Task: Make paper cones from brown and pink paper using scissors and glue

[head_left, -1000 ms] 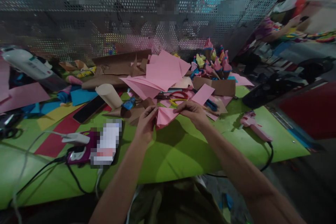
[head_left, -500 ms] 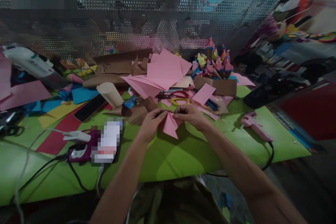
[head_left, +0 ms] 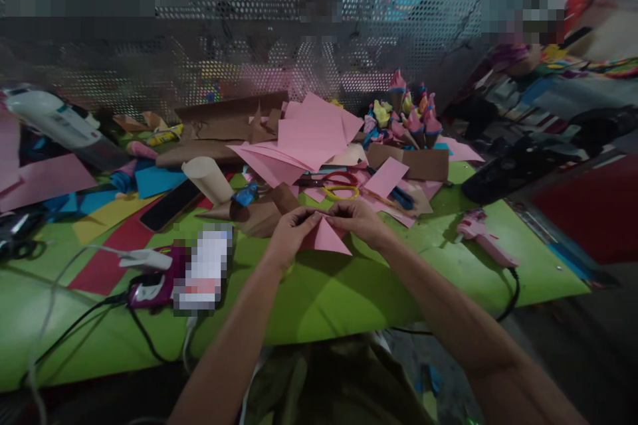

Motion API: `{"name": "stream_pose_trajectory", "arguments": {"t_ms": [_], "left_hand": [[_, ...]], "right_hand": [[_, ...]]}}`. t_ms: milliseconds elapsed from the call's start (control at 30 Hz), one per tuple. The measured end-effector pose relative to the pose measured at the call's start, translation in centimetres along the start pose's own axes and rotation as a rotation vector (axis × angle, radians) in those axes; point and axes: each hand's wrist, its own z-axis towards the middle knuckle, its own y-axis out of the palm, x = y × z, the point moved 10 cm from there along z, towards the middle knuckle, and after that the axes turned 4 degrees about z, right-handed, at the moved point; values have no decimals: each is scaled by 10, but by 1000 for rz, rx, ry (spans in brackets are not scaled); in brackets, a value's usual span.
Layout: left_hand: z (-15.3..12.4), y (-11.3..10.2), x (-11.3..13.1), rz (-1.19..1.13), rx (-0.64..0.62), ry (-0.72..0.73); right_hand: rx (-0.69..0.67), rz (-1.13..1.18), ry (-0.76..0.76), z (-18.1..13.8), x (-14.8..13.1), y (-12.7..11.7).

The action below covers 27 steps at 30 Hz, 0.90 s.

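A small sheet of pink paper (head_left: 325, 238), folded and flaring downward, hangs between my two hands above the green table. My left hand (head_left: 293, 229) pinches its upper left edge between thumb and fingers. On the other side, my right hand (head_left: 363, 219) pinches the top near the same spot, the fingertips of both hands almost meeting. Just beyond them lie scissors with red and yellow handles (head_left: 341, 191) and a brown paper cone (head_left: 264, 212).
A pink glue gun (head_left: 486, 239) rests at the right, its cord over the edge. Phones (head_left: 204, 269), a purple power socket (head_left: 154, 282) and cables occupy the left. Behind are stacked pink sheets (head_left: 314, 133), a paper roll (head_left: 207, 179), finished paper cones (head_left: 416, 123) and a perforated metal panel (head_left: 269, 46).
The pink paper's lower part has spread from a narrow pleated shape into a wider triangle. Both hands keep nearly the same place, still pinching it.
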Motion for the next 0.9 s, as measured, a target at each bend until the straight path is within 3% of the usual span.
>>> {"name": "stream_pose_trajectory", "arguments": {"t_ms": [467, 700, 900], "left_hand": [[0, -9, -1, 53, 121, 29], [4, -33, -3, 13, 252, 53], [5, -25, -6, -124, 208, 19]], "right_hand": [[125, -184, -97, 0, -2, -7], [-10, -40, -45, 0, -6, -5], [1, -62, -49, 3, -3, -11]]}}
